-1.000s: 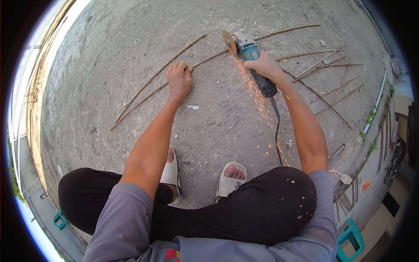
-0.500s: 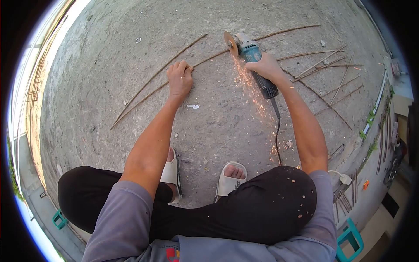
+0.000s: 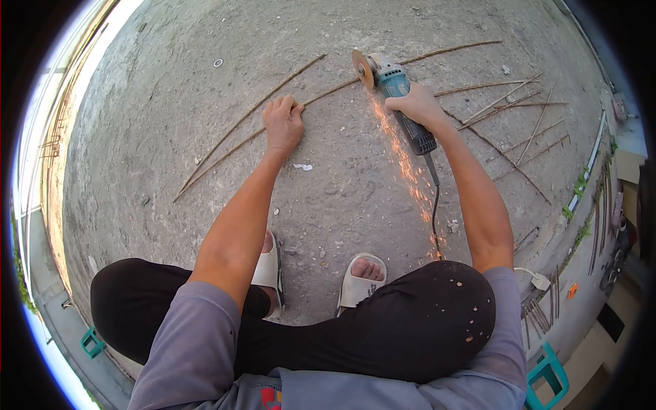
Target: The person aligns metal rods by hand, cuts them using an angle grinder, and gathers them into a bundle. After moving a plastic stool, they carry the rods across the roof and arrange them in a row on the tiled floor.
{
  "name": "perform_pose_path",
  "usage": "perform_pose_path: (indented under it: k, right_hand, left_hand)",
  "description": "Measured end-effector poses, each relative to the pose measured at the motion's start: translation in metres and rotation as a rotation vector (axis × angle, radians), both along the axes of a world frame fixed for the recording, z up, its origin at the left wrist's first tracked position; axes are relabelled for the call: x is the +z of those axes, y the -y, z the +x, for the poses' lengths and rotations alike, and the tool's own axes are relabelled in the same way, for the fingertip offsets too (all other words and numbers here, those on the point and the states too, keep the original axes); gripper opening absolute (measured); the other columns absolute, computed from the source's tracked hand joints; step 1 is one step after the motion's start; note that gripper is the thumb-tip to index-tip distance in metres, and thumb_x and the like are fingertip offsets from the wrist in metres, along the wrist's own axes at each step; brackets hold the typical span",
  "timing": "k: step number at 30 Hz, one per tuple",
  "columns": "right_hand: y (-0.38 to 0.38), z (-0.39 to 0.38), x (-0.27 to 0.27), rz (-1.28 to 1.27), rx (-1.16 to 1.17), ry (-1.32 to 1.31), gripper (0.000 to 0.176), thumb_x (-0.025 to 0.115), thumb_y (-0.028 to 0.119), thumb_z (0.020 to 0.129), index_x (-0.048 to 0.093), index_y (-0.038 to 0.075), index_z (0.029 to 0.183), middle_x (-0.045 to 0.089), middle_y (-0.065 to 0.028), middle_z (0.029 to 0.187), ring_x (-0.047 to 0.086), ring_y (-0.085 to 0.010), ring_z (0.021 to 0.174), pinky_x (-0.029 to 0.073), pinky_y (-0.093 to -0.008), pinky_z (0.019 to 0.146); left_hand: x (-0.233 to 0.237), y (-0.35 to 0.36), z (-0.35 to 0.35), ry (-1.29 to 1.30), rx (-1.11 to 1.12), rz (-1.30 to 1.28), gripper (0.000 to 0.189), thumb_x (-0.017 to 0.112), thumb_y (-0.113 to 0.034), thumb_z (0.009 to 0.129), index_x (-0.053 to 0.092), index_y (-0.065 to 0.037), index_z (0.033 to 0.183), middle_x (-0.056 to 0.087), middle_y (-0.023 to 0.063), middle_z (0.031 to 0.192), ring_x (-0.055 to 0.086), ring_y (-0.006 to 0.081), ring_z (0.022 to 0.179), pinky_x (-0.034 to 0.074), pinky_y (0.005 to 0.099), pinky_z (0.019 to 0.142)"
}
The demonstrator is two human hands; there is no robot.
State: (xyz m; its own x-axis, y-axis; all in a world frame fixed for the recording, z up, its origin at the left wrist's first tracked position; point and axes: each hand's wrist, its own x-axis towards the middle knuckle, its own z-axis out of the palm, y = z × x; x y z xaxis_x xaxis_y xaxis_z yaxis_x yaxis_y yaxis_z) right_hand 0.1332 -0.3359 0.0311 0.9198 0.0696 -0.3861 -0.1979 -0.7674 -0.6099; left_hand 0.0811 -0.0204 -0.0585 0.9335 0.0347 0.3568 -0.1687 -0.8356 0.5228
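Observation:
My right hand (image 3: 418,108) is wrapped round a teal and black angle grinder (image 3: 396,85). Its cutting disc (image 3: 363,69) meets a long rusty steel rod (image 3: 331,89) on the ground, and orange sparks (image 3: 400,154) stream back from there toward my right knee. My left hand (image 3: 283,123) is closed on the same rod, left of the disc, and presses it to the ground. A second rod (image 3: 236,125) lies just beyond the left hand, nearly parallel to the first. The grinder's black cord (image 3: 434,212) runs back toward my knee.
Several more rods (image 3: 502,106) lie crossed at the right. A white plug connector (image 3: 540,281) and short rods (image 3: 540,314) are near my right elbow. A teal stool (image 3: 549,376) stands at lower right. A small ring (image 3: 218,63) and a white scrap (image 3: 303,167) lie on the concrete.
The spark stream has become denser and narrower. Both hands, the grinder and the rod stay almost in the same place.

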Motion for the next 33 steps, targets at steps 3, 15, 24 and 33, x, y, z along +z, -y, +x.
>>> perform_pose_path:
  k: [3, 15, 24, 33]
  right_hand:
    - [-0.001, 0.002, -0.001, 0.007, 0.009, -0.009, 0.043, 0.075, 0.036, 0.062, 0.068, -0.001, 0.084, 0.069, -0.0149, 0.080, 0.067, -0.0255, 0.070, 0.052, -0.0365, 0.066]
    - [-0.001, 0.005, -0.012, 0.011, -0.009, 0.014, 0.042, 0.075, 0.038, 0.061, 0.068, -0.001, 0.076, 0.070, -0.0181, 0.080, 0.069, -0.0287, 0.072, 0.053, -0.0375, 0.067]
    - [-0.002, 0.003, -0.009, 0.018, -0.001, 0.023, 0.042, 0.075, 0.038, 0.062, 0.069, -0.001, 0.079, 0.070, -0.0177, 0.081, 0.069, -0.0290, 0.073, 0.053, -0.0375, 0.069]
    - [-0.003, 0.001, -0.006, -0.003, -0.008, 0.010, 0.042, 0.075, 0.037, 0.062, 0.070, -0.001, 0.079, 0.071, -0.0191, 0.082, 0.070, -0.0298, 0.074, 0.054, -0.0382, 0.069]
  left_hand:
    - [-0.001, 0.000, 0.000, -0.016, 0.006, -0.003, 0.012, 0.067, -0.016, 0.089, 0.060, -0.007, 0.084, 0.060, 0.0094, 0.086, 0.055, 0.0318, 0.090, 0.040, 0.0435, 0.084]
    - [0.001, 0.000, 0.000, -0.043, 0.006, -0.011, 0.012, 0.067, -0.017, 0.088, 0.059, -0.008, 0.085, 0.060, 0.0094, 0.089, 0.055, 0.0322, 0.092, 0.039, 0.0444, 0.086]
    - [0.000, 0.000, 0.000, -0.029, 0.001, -0.006, 0.012, 0.067, -0.017, 0.088, 0.059, -0.008, 0.085, 0.060, 0.0095, 0.089, 0.055, 0.0322, 0.092, 0.039, 0.0445, 0.086]
    - [0.000, 0.001, -0.001, -0.025, 0.004, -0.009, 0.012, 0.067, -0.017, 0.088, 0.059, -0.008, 0.085, 0.060, 0.0094, 0.089, 0.054, 0.0321, 0.092, 0.039, 0.0446, 0.086]
